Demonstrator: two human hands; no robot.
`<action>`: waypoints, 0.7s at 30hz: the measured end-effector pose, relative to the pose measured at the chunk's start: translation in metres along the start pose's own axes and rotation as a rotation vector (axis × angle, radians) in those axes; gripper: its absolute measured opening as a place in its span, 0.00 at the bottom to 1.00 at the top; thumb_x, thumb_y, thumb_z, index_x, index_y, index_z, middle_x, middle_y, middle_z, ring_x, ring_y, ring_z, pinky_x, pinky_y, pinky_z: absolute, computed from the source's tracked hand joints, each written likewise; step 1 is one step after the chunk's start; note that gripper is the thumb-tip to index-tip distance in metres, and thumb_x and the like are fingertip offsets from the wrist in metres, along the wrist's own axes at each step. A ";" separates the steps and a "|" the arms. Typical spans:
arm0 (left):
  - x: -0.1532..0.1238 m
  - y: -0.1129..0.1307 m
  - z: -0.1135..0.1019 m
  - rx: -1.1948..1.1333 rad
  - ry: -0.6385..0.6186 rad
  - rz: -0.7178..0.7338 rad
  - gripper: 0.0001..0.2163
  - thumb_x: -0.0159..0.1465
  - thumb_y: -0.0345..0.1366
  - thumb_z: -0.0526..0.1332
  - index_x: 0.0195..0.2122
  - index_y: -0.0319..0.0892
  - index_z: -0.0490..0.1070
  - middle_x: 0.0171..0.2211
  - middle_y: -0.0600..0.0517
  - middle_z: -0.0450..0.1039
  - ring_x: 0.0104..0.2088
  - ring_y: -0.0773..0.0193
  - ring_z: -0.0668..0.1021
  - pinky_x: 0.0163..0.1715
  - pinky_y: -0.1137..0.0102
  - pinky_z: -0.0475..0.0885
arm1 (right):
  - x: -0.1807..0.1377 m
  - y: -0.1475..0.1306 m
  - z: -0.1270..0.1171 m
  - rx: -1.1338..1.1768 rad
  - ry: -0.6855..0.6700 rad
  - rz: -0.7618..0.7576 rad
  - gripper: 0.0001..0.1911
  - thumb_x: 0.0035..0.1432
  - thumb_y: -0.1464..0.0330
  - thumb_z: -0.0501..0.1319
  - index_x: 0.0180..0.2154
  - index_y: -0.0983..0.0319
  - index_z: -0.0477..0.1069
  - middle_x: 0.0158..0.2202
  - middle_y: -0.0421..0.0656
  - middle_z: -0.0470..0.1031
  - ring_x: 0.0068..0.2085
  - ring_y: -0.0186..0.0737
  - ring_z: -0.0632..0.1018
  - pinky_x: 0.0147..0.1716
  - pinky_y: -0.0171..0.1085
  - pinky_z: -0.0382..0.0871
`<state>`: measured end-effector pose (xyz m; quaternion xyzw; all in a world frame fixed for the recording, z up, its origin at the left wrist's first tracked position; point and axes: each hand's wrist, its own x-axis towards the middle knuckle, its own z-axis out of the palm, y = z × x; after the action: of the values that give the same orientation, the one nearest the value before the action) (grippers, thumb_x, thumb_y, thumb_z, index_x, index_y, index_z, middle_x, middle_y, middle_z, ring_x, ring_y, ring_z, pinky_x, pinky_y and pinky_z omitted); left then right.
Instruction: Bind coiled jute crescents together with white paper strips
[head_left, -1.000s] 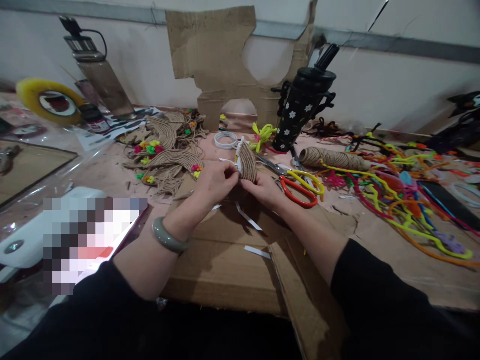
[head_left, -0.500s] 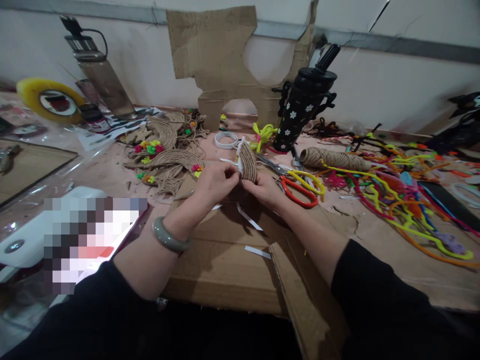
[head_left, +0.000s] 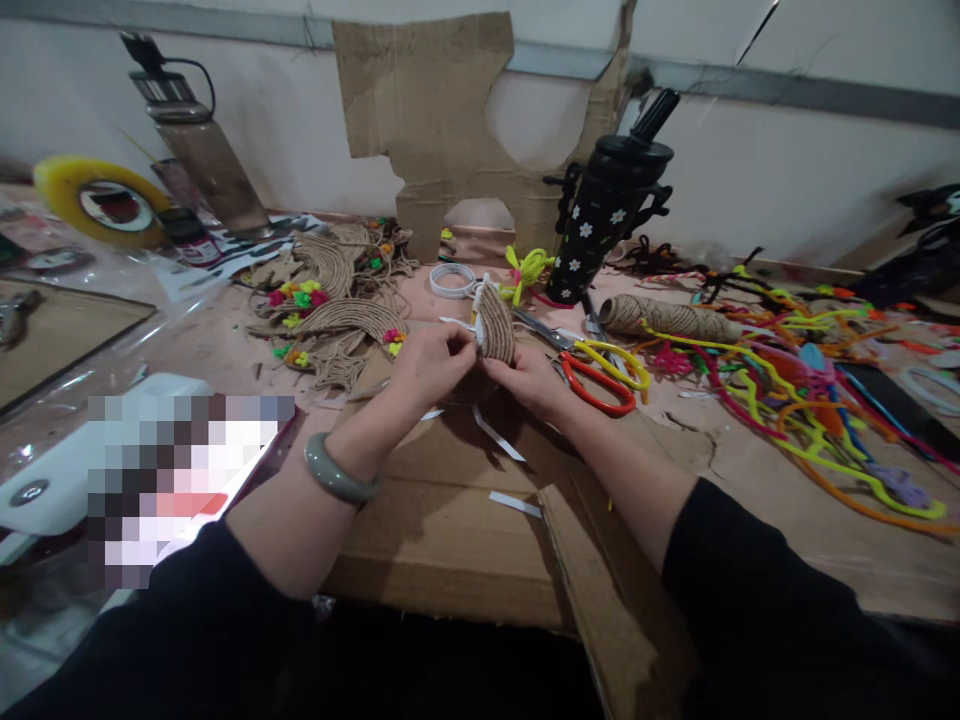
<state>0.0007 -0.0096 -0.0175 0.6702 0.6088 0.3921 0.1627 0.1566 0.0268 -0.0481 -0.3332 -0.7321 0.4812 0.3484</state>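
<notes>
Tabletop (head_left: 217, 350), cardboard sheet (head_left: 450, 540) at its near edge, likely as work mat. Twine-wound piece (head_left: 496, 325) held upright over it, mid-width: right hand (head_left: 536, 382) grips its base, probably to steady; left hand (head_left: 431, 370) pinches its left edge. Scissors (head_left: 592, 402) handles face near-right corner, presumably for reach.

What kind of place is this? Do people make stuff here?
It looks like a craft table, perhaps in a workshop: there are scissors, a roll of twine and colourful strips.
</notes>
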 end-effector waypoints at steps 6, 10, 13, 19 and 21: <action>0.001 0.002 -0.004 -0.050 -0.010 -0.011 0.07 0.54 0.32 0.56 0.27 0.39 0.75 0.26 0.51 0.76 0.27 0.66 0.74 0.32 0.70 0.67 | -0.001 -0.004 0.000 0.092 -0.013 0.055 0.11 0.49 0.61 0.58 0.28 0.64 0.68 0.26 0.40 0.69 0.29 0.35 0.69 0.32 0.37 0.67; 0.001 0.001 -0.003 -0.052 -0.016 -0.003 0.07 0.55 0.35 0.58 0.28 0.39 0.75 0.27 0.51 0.76 0.28 0.66 0.74 0.32 0.70 0.68 | 0.000 -0.003 -0.001 0.095 -0.012 0.044 0.11 0.50 0.61 0.58 0.29 0.64 0.69 0.27 0.40 0.70 0.31 0.36 0.71 0.34 0.38 0.68; 0.001 -0.002 0.000 -0.043 -0.016 -0.008 0.07 0.55 0.35 0.58 0.28 0.40 0.75 0.27 0.51 0.76 0.28 0.65 0.74 0.31 0.70 0.68 | 0.001 -0.001 -0.002 0.041 -0.014 0.015 0.11 0.50 0.62 0.58 0.28 0.64 0.69 0.27 0.40 0.69 0.30 0.35 0.70 0.33 0.37 0.67; 0.000 -0.001 0.001 -0.019 -0.014 -0.025 0.07 0.54 0.35 0.58 0.27 0.40 0.74 0.25 0.51 0.75 0.28 0.65 0.74 0.31 0.70 0.68 | 0.000 0.001 -0.001 -0.009 -0.010 0.018 0.11 0.51 0.62 0.57 0.27 0.64 0.68 0.25 0.39 0.68 0.28 0.34 0.69 0.32 0.36 0.66; 0.000 0.001 0.000 -0.011 -0.016 -0.026 0.07 0.54 0.34 0.58 0.27 0.40 0.75 0.25 0.51 0.76 0.28 0.64 0.74 0.32 0.69 0.68 | 0.000 0.001 -0.001 -0.005 -0.002 0.019 0.10 0.51 0.62 0.57 0.28 0.64 0.69 0.25 0.39 0.68 0.29 0.34 0.68 0.32 0.36 0.66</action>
<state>0.0015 -0.0100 -0.0165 0.6645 0.6139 0.3880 0.1760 0.1574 0.0276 -0.0490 -0.3407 -0.7305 0.4831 0.3420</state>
